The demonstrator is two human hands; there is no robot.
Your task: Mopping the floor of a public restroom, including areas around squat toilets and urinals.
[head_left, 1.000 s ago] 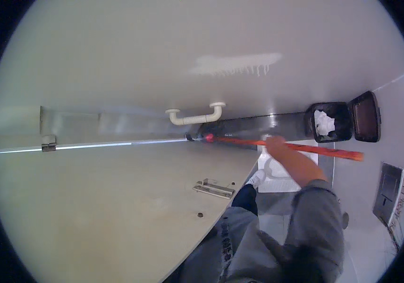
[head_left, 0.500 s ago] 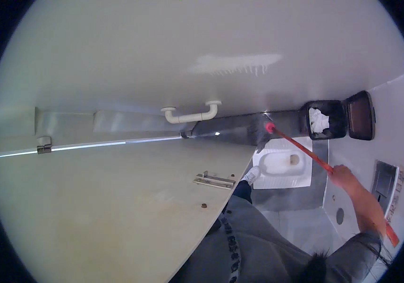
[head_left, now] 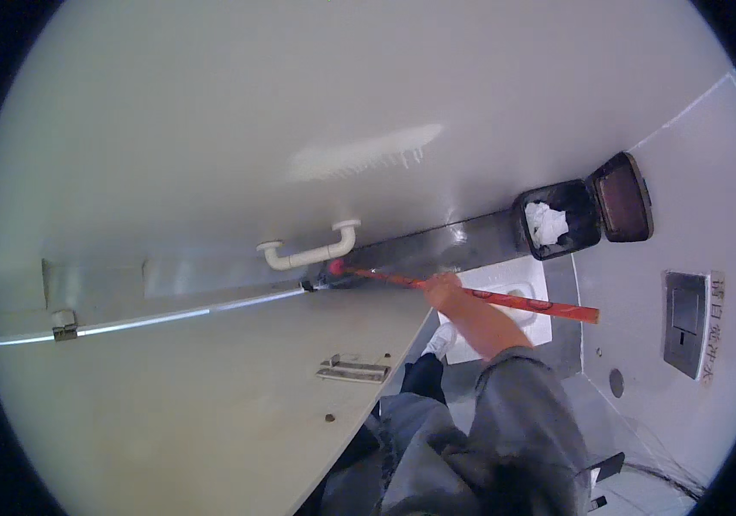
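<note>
My right hand [head_left: 443, 291] is closed round the orange-red handle of a long mop [head_left: 527, 303]. The handle slants from its free end above the squat toilet to a pink collar [head_left: 337, 267] low on the left, beneath the wall grab bar. Below that collar the mop's head blends into the dark wet floor [head_left: 420, 248] and is hard to make out. Under my right forearm lies the white squat toilet [head_left: 506, 279], partly covered by the arm and handle. My left hand is out of sight.
A pale door [head_left: 179, 404] with a metal latch [head_left: 353, 370] stands close on my left. The white grab bar [head_left: 309, 257] juts from the wall. An open black bin [head_left: 561, 249] holding white paper sits in the far right corner. My white shoe [head_left: 441, 340] is beside the toilet.
My right hand has moved left with the mop, and the pink collar has gone from near the toilet to under the grab bar. The view has shifted and tilted slightly.
</note>
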